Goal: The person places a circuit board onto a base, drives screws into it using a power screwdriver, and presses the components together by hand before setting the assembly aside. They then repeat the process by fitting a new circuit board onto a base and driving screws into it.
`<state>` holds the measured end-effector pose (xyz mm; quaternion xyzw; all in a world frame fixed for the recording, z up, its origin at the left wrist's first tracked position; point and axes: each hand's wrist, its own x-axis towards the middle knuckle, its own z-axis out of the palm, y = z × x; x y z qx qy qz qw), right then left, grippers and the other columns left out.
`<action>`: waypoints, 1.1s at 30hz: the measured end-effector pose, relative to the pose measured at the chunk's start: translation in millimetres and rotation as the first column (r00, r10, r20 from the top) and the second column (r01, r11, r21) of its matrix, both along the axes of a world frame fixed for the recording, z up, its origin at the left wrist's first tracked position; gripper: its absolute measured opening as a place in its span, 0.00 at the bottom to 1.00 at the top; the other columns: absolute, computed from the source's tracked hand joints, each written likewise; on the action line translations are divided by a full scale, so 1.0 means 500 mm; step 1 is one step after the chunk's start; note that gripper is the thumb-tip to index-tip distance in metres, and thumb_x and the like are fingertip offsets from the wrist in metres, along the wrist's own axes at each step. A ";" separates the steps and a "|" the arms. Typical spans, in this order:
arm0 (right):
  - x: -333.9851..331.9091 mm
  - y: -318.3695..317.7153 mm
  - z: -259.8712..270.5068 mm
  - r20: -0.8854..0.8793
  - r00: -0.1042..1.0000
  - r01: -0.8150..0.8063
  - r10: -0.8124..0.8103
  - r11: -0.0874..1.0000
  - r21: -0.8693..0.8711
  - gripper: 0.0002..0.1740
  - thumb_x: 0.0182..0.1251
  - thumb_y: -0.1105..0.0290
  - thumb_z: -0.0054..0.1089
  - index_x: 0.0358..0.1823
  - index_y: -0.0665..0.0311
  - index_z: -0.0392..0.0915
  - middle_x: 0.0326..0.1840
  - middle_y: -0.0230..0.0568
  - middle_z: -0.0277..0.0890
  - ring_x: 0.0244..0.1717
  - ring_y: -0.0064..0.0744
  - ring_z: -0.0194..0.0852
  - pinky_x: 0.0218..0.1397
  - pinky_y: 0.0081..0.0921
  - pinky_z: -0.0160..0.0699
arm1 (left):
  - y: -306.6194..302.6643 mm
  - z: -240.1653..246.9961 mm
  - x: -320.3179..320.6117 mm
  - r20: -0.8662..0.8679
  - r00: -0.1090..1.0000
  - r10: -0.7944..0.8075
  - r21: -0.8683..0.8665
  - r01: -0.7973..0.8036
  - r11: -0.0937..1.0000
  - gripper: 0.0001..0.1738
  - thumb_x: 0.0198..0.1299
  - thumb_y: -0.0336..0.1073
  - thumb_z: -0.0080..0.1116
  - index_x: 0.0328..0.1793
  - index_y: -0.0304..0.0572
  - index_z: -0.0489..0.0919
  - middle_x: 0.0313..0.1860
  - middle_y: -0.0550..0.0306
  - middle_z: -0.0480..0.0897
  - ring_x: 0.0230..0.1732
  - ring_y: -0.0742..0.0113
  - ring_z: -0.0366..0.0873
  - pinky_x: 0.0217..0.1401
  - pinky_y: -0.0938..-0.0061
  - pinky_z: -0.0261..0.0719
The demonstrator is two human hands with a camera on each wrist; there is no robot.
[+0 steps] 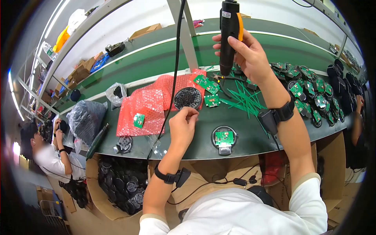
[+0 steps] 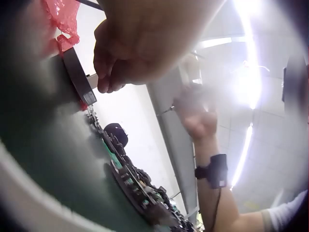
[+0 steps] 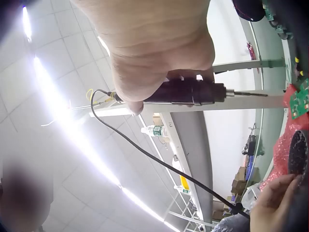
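Note:
My right hand [image 1: 250, 55] grips a black electric screwdriver [image 1: 228, 27] with an orange strip, raised upright over the back of the bench. Its thin bit [image 3: 248, 94] shows in the right wrist view. My left hand [image 1: 182, 127] is at the near edge of a round black dish [image 1: 200, 100] heaped with small dark screws [image 1: 187, 97]. Its fingers are curled with the tips together; no item shows between them. In front of me lies a round black housing [image 1: 213, 137] with a green circuit board [image 1: 224, 138] in it.
Red bubble wrap [image 1: 135, 105] lies left of the dish. Green strips [image 1: 244, 98] are scattered to the right, beside piled housings with boards [image 1: 309, 88]. A black cable [image 1: 177, 58] hangs across the bench. Another screwdriver [image 1: 98, 141] lies at left, above a box of black parts [image 1: 117, 184].

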<state>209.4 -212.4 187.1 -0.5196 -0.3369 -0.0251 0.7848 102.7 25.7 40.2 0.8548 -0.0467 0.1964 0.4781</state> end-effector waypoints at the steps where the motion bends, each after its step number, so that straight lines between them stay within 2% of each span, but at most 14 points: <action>1: -0.008 0.005 0.010 0.079 0.997 -0.017 0.018 1.000 -0.013 0.23 0.76 0.66 0.66 0.67 0.67 0.74 0.60 0.49 0.85 0.56 0.35 0.87 0.59 0.37 0.89 | -0.005 0.007 -0.020 -0.034 0.998 -0.056 -0.103 0.052 0.993 0.04 0.67 0.21 0.64 0.46 0.31 0.85 0.39 0.53 0.91 0.39 0.68 0.91 0.45 0.75 0.87; 2: -0.029 0.003 0.021 0.036 0.999 -0.032 0.034 0.998 -0.054 0.24 0.73 0.69 0.65 0.68 0.67 0.73 0.53 0.46 0.85 0.45 0.31 0.87 0.51 0.33 0.88 | -0.010 0.007 -0.037 -0.075 0.994 -0.081 -0.165 0.068 0.984 0.04 0.68 0.20 0.63 0.46 0.31 0.86 0.41 0.55 0.92 0.41 0.69 0.91 0.47 0.76 0.87; 3: -0.034 0.005 0.017 0.030 0.999 -0.038 0.040 0.997 -0.063 0.24 0.73 0.69 0.65 0.68 0.67 0.73 0.53 0.46 0.85 0.45 0.31 0.87 0.51 0.33 0.88 | -0.016 0.002 -0.051 -0.080 0.994 -0.076 -0.174 0.062 0.983 0.04 0.68 0.20 0.63 0.46 0.31 0.86 0.41 0.55 0.92 0.41 0.69 0.91 0.47 0.76 0.87; 5: -0.043 0.003 0.012 0.033 0.982 -0.189 0.188 0.981 0.039 0.29 0.69 0.72 0.65 0.70 0.70 0.71 0.43 0.40 0.81 0.36 0.29 0.80 0.46 0.29 0.83 | -0.030 -0.011 -0.071 -0.130 0.980 -0.149 -0.303 0.104 0.947 0.05 0.68 0.21 0.64 0.47 0.31 0.86 0.42 0.54 0.92 0.42 0.70 0.91 0.48 0.77 0.86; 6: -0.068 0.012 0.022 0.065 0.985 -0.161 0.161 0.987 -0.002 0.34 0.68 0.71 0.63 0.75 0.74 0.67 0.39 0.37 0.75 0.36 0.27 0.75 0.44 0.28 0.79 | -0.035 -0.018 -0.078 -0.135 0.977 -0.163 -0.327 0.111 0.939 0.05 0.68 0.21 0.64 0.47 0.31 0.87 0.42 0.56 0.91 0.43 0.71 0.91 0.48 0.78 0.86; 7: -0.077 0.015 0.015 0.062 0.985 -0.163 0.163 0.987 -0.011 0.34 0.68 0.71 0.63 0.75 0.74 0.67 0.39 0.37 0.75 0.36 0.27 0.75 0.44 0.28 0.79 | -0.039 -0.026 -0.082 -0.134 0.978 -0.162 -0.336 0.109 0.936 0.05 0.68 0.21 0.64 0.47 0.31 0.87 0.42 0.56 0.91 0.43 0.71 0.91 0.48 0.78 0.86; 10: -0.090 0.012 -0.003 0.024 0.857 -0.511 0.515 0.843 0.166 0.37 0.70 0.68 0.57 0.78 0.79 0.62 0.47 0.41 0.74 0.49 0.30 0.76 0.48 0.31 0.83 | -0.050 -0.043 -0.091 -0.062 0.988 -0.142 -0.298 0.118 0.947 0.04 0.67 0.22 0.66 0.46 0.32 0.87 0.40 0.58 0.90 0.40 0.73 0.89 0.46 0.78 0.85; 11: -0.099 0.011 -0.006 0.024 0.858 -0.509 0.512 0.846 0.157 0.37 0.70 0.68 0.57 0.78 0.79 0.62 0.47 0.41 0.74 0.49 0.30 0.76 0.48 0.31 0.83 | -0.051 -0.041 -0.095 -0.046 0.992 -0.120 -0.282 0.102 0.954 0.04 0.66 0.22 0.67 0.46 0.32 0.87 0.40 0.59 0.90 0.39 0.74 0.87 0.45 0.78 0.84; 14: -0.110 0.003 -0.005 0.015 0.818 -0.569 0.575 0.805 0.170 0.36 0.72 0.67 0.60 0.77 0.79 0.62 0.49 0.43 0.72 0.51 0.36 0.76 0.57 0.44 0.89 | -0.048 -0.051 -0.098 -0.007 0.996 -0.089 -0.280 0.084 0.956 0.04 0.66 0.23 0.68 0.45 0.33 0.87 0.39 0.60 0.89 0.37 0.76 0.85 0.43 0.78 0.82; 17: -0.122 -0.002 0.002 0.015 0.798 -0.595 0.602 0.784 0.179 0.32 0.76 0.69 0.60 0.76 0.75 0.63 0.50 0.45 0.73 0.49 0.38 0.80 0.55 0.43 0.87 | -0.043 -0.070 -0.094 0.016 0.997 -0.081 -0.317 0.082 0.945 0.04 0.66 0.23 0.68 0.46 0.33 0.87 0.39 0.60 0.89 0.38 0.78 0.84 0.43 0.79 0.81; 22: -0.112 -0.019 0.011 -0.010 0.877 -0.478 0.481 0.873 0.097 0.33 0.71 0.70 0.66 0.74 0.73 0.67 0.50 0.42 0.76 0.46 0.33 0.82 0.53 0.35 0.83 | -0.041 -0.078 -0.094 -0.031 0.999 -0.039 -0.336 0.027 0.942 0.04 0.65 0.23 0.69 0.45 0.35 0.87 0.39 0.61 0.89 0.39 0.78 0.84 0.44 0.80 0.81; 27: -0.097 -0.036 0.016 0.013 0.931 -0.364 0.364 0.930 0.059 0.37 0.69 0.67 0.72 0.75 0.71 0.66 0.52 0.42 0.78 0.47 0.32 0.83 0.57 0.35 0.84 | -0.041 -0.088 -0.091 -0.002 0.999 -0.049 -0.359 0.045 0.932 0.04 0.65 0.22 0.69 0.45 0.34 0.87 0.39 0.61 0.88 0.38 0.78 0.83 0.44 0.80 0.81; 29: -0.093 -0.041 0.017 0.026 0.942 -0.334 0.333 0.941 0.047 0.38 0.69 0.67 0.73 0.76 0.70 0.66 0.52 0.41 0.78 0.47 0.32 0.83 0.58 0.36 0.84 | -0.041 -0.088 -0.089 0.047 0.998 -0.033 -0.364 0.048 0.930 0.04 0.63 0.23 0.69 0.44 0.35 0.89 0.37 0.61 0.86 0.30 0.81 0.77 0.32 0.82 0.72; 33: -0.097 -0.047 0.029 0.040 0.986 -0.162 0.161 0.987 0.021 0.37 0.70 0.67 0.75 0.75 0.68 0.67 0.49 0.39 0.79 0.46 0.31 0.83 0.57 0.35 0.84 | -0.039 -0.086 -0.083 0.055 0.998 -0.037 -0.390 0.056 0.919 0.04 0.64 0.23 0.69 0.44 0.35 0.89 0.38 0.59 0.88 0.34 0.78 0.82 0.35 0.81 0.77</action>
